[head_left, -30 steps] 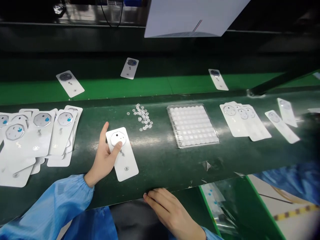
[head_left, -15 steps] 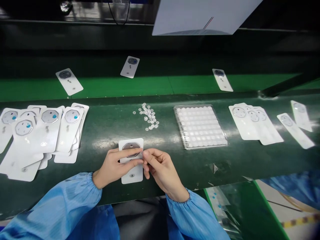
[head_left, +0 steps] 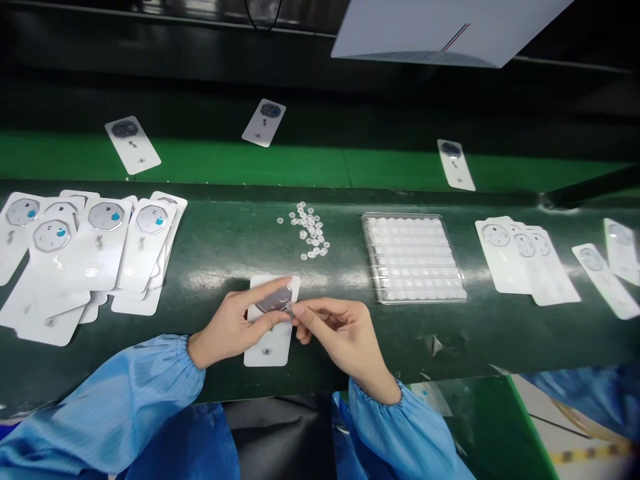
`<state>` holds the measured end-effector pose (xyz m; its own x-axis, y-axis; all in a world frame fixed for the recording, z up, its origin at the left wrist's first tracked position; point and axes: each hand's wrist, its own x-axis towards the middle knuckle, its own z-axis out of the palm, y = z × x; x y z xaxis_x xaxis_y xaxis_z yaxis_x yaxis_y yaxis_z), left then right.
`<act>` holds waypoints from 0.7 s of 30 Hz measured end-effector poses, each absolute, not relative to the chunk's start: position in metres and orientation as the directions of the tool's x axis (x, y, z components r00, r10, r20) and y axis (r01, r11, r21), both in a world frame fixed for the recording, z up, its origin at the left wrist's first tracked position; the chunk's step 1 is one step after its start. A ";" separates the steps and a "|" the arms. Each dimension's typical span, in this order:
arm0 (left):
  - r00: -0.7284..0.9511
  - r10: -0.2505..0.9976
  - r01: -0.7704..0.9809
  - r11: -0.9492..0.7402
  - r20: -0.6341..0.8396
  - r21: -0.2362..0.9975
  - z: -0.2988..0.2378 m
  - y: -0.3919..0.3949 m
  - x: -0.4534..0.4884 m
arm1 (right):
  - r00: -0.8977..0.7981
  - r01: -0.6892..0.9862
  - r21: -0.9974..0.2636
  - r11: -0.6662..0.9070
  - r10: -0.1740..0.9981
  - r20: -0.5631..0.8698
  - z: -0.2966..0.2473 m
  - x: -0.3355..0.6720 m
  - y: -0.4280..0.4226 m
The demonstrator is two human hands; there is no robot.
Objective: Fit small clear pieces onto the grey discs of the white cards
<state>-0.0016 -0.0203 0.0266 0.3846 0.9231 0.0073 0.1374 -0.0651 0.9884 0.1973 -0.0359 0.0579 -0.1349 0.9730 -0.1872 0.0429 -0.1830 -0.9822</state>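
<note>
A white rectangular card (head_left: pixel 267 343) with a grey octagonal patch lies on the dark green bench in front of me. My left hand (head_left: pixel 235 325) grips it from the left, thumb and fingers closed over its upper half. My right hand (head_left: pixel 340 331) meets it from the right, fingertips pinched at the edge of the octagonal patch; whether they grip something small I cannot make out. Behind the card lies a scatter of small clear round pieces (head_left: pixel 310 230).
A clear blister tray (head_left: pixel 414 258) of round pieces sits right of centre. A fanned pile of white cards (head_left: pixel 85 257) lies at left, more cards (head_left: pixel 525 263) at right. Single cards (head_left: pixel 132 144) lie on the green belt (head_left: pixel 300 167) behind. A white sheet (head_left: pixel 440 30) hangs above.
My right hand came up from the bench's near edge to the card. My left hand drew the card rightward and nearer, and its face now shows grey instead of white.
</note>
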 end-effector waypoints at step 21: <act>0.284 0.953 -0.003 0.114 -0.108 0.994 0.026 -0.023 0.003 | -0.047 0.078 -0.995 -0.059 0.997 -0.063 0.047 0.185 -0.035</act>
